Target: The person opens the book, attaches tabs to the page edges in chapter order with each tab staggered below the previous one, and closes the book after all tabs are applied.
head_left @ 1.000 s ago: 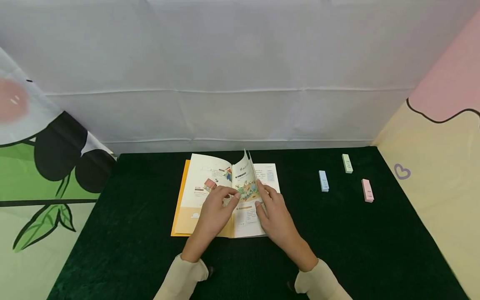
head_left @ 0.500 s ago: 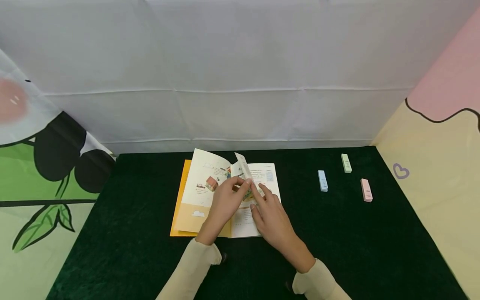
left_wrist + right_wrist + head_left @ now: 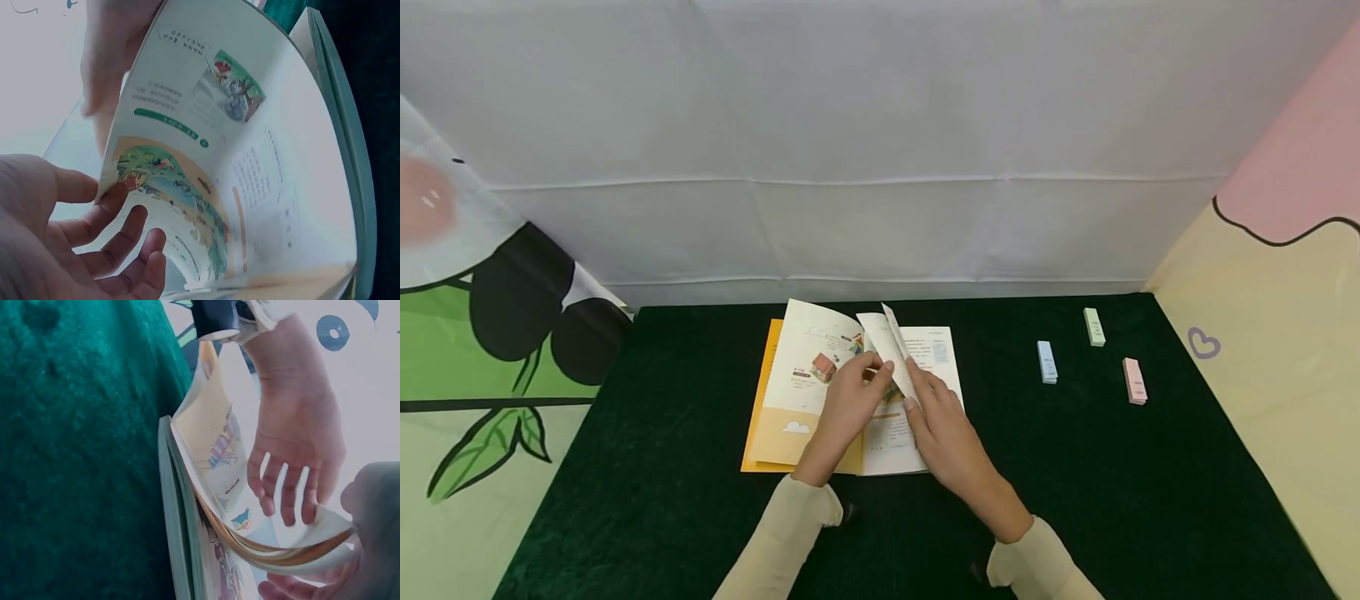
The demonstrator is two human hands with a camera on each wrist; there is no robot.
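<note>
Your left hand [image 3: 848, 402] rested on the left half of the open book [image 3: 797, 392], which lay flat on the dark cloth [image 3: 662, 467], fingers loosely spread behind a raised page [image 3: 891, 346]. That page looked thin and floppy, easy to crease, best taken by its free edge. Your right hand [image 3: 943, 425] seemed to pinch that edge, though the fingertips were partly hidden. Well to the right lay three small pads [image 3: 1047, 362].
</note>
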